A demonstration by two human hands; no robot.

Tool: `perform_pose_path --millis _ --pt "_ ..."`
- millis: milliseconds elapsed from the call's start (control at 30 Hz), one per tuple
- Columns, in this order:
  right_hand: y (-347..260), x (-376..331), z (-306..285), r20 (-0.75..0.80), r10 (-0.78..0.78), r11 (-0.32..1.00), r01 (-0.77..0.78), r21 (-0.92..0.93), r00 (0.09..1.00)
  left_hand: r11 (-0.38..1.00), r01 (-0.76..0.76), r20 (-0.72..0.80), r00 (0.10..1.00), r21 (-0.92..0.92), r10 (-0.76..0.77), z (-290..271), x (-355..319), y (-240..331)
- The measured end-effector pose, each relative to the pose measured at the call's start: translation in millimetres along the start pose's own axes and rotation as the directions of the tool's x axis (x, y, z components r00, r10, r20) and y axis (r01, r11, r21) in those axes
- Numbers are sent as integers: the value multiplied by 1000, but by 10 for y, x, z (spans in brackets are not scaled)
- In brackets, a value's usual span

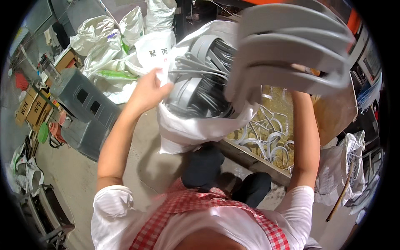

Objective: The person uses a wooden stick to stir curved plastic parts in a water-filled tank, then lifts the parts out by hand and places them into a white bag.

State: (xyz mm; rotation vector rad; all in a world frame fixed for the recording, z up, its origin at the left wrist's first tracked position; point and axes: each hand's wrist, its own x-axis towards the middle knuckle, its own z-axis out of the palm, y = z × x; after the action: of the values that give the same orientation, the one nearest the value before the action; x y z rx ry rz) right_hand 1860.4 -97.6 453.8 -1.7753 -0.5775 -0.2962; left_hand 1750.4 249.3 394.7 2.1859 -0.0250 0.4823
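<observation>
Grey coils [181,95] fill the bag [196,134], another bundle [287,56] grasped by the right hand [307,69] (mostly hidden), left hand [149,92] half-open alongside, loose strips [273,143] outside.

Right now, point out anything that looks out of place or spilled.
Loose grey strips lie tangled in the shallow box beside the white sack, odd against the sack's neater bundles; whether spilled, I can't tell.

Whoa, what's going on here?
Someone is holding up a bundle of curved grey strips with their right hand, mostly hidden behind it. Their left hand is at the edge of an open white sack with more grey strips inside. Loose strips lie in a low bin beside it.
</observation>
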Motion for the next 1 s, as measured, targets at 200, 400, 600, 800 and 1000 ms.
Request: perform_pose_path --millis 200,400,600,800,1000 --pt "106 144 1101 457 228 448 324 -833 860 708 232 51 962 -667 -268 -77 -95 -101" --pt "38 223 946 468 364 365 339 -867 805 960 87 -96 989 -266 -116 3 -79 -84" --pt "96 270 75 354 -65 890 215 -403 933 883 -440 -573 771 -163 279 431 -792 588" --pt "1793 -759 -1667 9 314 665 -214 -716 949 875 110 723 617 -471 311 2453 -999 534" --pt "3163 -2726 -1854 45 903 374 -732 -570 427 834 448 882 461 -323 93 3857 -984 25"
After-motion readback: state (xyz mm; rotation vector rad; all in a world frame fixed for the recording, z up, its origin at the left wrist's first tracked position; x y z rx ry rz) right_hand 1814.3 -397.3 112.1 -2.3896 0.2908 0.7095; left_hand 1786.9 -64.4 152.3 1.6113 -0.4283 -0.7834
